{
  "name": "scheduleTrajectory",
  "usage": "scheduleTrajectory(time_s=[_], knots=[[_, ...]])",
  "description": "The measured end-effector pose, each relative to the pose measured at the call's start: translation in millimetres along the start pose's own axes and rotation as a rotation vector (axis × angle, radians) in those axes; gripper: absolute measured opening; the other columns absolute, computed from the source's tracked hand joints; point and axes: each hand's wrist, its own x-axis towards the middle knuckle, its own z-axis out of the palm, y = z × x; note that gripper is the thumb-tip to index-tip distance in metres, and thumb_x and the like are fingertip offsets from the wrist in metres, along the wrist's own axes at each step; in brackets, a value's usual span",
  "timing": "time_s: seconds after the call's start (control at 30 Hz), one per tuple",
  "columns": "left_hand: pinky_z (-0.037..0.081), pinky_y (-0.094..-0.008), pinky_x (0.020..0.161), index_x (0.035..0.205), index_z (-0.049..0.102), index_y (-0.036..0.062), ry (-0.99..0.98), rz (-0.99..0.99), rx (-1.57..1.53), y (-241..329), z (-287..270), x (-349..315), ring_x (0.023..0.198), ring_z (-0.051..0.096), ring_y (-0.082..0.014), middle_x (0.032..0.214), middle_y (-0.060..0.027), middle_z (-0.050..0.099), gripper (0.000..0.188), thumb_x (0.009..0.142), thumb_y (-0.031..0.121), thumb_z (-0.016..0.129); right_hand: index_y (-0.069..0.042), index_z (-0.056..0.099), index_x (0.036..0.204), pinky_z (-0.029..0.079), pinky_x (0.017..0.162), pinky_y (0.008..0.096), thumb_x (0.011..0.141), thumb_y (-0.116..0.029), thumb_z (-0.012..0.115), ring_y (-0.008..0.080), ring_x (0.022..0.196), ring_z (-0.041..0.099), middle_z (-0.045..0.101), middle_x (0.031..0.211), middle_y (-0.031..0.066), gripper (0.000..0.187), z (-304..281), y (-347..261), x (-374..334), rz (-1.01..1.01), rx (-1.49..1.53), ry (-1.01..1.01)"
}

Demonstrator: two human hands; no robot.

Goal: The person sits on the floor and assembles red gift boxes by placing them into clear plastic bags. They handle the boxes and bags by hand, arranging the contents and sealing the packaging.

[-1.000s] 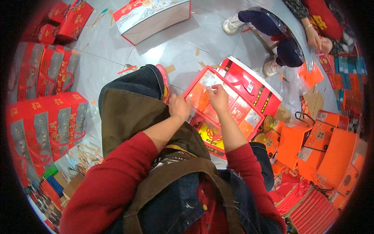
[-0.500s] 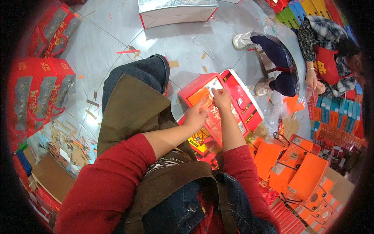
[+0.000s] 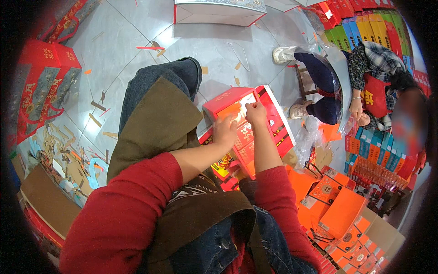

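A red gift box (image 3: 215, 107) stands tilted between my knees, its open face showing orange and white panels with gold print. My left hand (image 3: 225, 132) lies on the orange part near the box's left edge, its fingers stretched toward the panel. Just to the right, my right hand (image 3: 256, 114) is closed in a pinch over the upper part of the open face. Whatever sits between its fingertips is hidden. A red flap with a white edge (image 3: 279, 121) spreads along the box's right side. Below the box is a yellow and red printed piece (image 3: 222, 167).
Orange boxes (image 3: 344, 212) are heaped at the lower right. Across from me sits a person (image 3: 360, 107) with hands at a clear sheet. Cardboard scraps (image 3: 59, 150) litter the floor at left, near red gift bags (image 3: 48, 82). A white-and-red box (image 3: 219, 13) stands at the far side.
The view has shifted slightly. My left hand's fingers have spread farther over the orange part, while my right hand keeps its pinch near the top of the box.
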Motion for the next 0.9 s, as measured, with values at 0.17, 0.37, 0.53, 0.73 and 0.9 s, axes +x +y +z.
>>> scheduleTrajectory(time_s=[0.17, 0.37, 0.53, 0.73, 0.9], knots=[[0.043, -0.0403, 0.087, 0.117, 0.054, 0.0043, 0.142, 0.169, 0.123, -2.7, 4.6, -4.1, 0.098, 0.054, -0.0323, 0.106, -0.0199, 0.056, 0.033, 0.088, 0.021, 0.051, 0.001, 0.057, 0.071, 0.048, 0.068, 0.0384, 0.073, -0.03, 0.066, 0.0305, 0.07, 0.063, 0.064, 0.073, 0.0189, 0.033, 2.0, -8.4, -4.3, 0.081, 0.011, 0.008], [0.047, -0.0282, 0.061, 0.105, 0.059, 0.0038, -0.201, -0.452, -0.833, 0.4, 2.2, 25.5, 0.067, 0.06, -0.016, 0.081, -0.0079, 0.063, 0.025, 0.087, 0.019, 0.056, 0.002, 0.056, 0.073, 0.048, 0.068, 0.0391, 0.073, -0.027, 0.061, 0.0349, 0.071, 0.062, 0.062, 0.071, 0.0207, 0.03, 2.4, 4.8, 9.6, 0.016, -0.075, 0.005], [0.046, -0.0255, 0.053, 0.094, 0.06, 0.0019, -0.285, -0.378, -0.997, -10.3, 18.7, 55.7, 0.065, 0.059, -0.012, 0.082, -0.0073, 0.064, 0.011, 0.085, 0.008, 0.057, 0.003, 0.056, 0.071, 0.048, 0.066, 0.0396, 0.073, -0.028, 0.06, 0.0346, 0.07, 0.062, 0.062, 0.069, 0.0212, 0.031, -4.5, -4.7, 6.7, 0.034, -0.113, 0.02], [0.05, -0.0317, 0.066, 0.085, 0.059, 0.0032, 0.125, -0.154, -0.403, 0.6, 22.6, 66.3, 0.074, 0.065, -0.0206, 0.081, -0.0111, 0.066, 0.011, 0.075, 0.007, 0.063, 0.003, 0.057, 0.076, 0.048, 0.067, 0.039, 0.074, -0.031, 0.062, 0.0332, 0.074, 0.063, 0.063, 0.074, 0.0231, 0.034, -11.2, -16.1, 1.3, 0.123, -0.051, -0.108], [0.049, -0.0372, 0.069, 0.088, 0.059, 0.0054, 0.243, -0.169, -0.2, -24.3, 22.2, 72.3, 0.078, 0.064, -0.0284, 0.082, -0.0143, 0.065, 0.013, 0.075, 0.006, 0.06, 0.0, 0.051, 0.086, 0.043, 0.048, 0.0321, 0.075, -0.025, 0.065, 0.0227, 0.055, 0.057, 0.057, 0.068, 0.0146, 0.031, 10.1, 22.9, 20.4, -0.142, -0.205, 0.08]])
